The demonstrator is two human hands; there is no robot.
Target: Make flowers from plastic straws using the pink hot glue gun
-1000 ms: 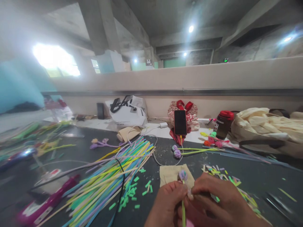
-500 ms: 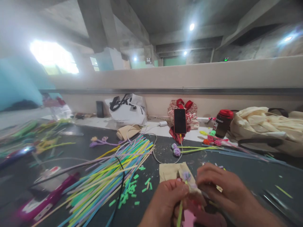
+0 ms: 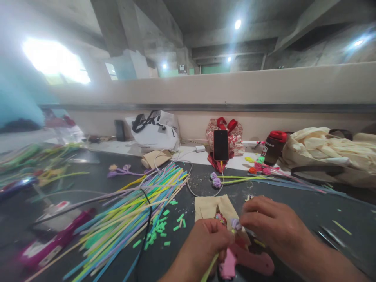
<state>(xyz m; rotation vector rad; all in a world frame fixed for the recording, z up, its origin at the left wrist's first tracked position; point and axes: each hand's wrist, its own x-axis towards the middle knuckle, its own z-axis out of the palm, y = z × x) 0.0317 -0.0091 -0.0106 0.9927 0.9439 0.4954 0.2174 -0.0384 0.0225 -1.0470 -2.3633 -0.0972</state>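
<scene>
My left hand is closed in a pinch around a yellow-green pipe-cleaner stem. A small light-purple pipe-cleaner flower shows just past its fingertips. From the right, my right hand reaches in with curled fingers, their tips at the flower's edge; the thumb is hidden, and I cannot make out what it pinches. Beneath both hands lies a pink glue gun with a patterned front, its dark nozzle over a beige sheet. My left hand covers part of it.
Many coloured pipe cleaners lie to the left, beside green cut bits. Two finished purple flowers rest behind the sheet. A magenta tool is at far left; a phone, a red-lidded bottle and bags line the back.
My right hand's fingertips have come against the purple flower, which has shifted slightly right. My left hand has turned a little, and more of the pink glue gun shows.
</scene>
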